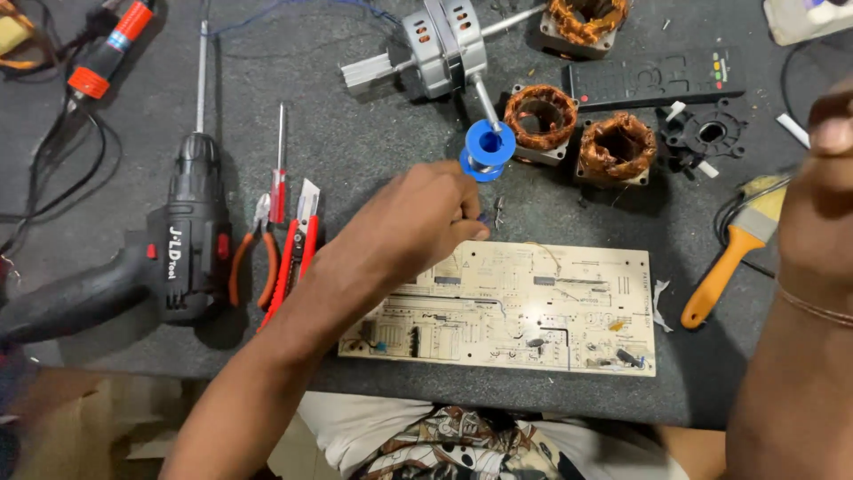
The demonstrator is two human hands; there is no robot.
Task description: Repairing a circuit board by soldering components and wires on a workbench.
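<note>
Solder spool (487, 149), blue, sits upper centre of frame, just past my left hand's fingertips and in front of the motor shaft; can't tell if the fingers touch it. Nearest the cam, bottom centre, patterned cloth on my lap (453, 444). Just above it the circuit board (515, 307) lies flat on the dark mat (355, 151), pale side up, w/ printed tracks. My left hand (413, 222) reaches in from lower left, fingers bunched narrow and pinched near the board's top edge, below the spool; what the tips pinch is too small to tell. My right hand (822, 204) is at the right edge, close to cam and blurred, so grip can't be told; thin band on the wrist. Paintbrush (733, 253) w/ orange handle lies beside it. Left of the board: red cutter (298, 249), orange-handled pliers (253, 253), red screwdriver (279, 169), black drill (169, 258). Further up: three copper-wound stators (540, 120), grey motor (444, 44), black remote (657, 80) upper right.
</note>
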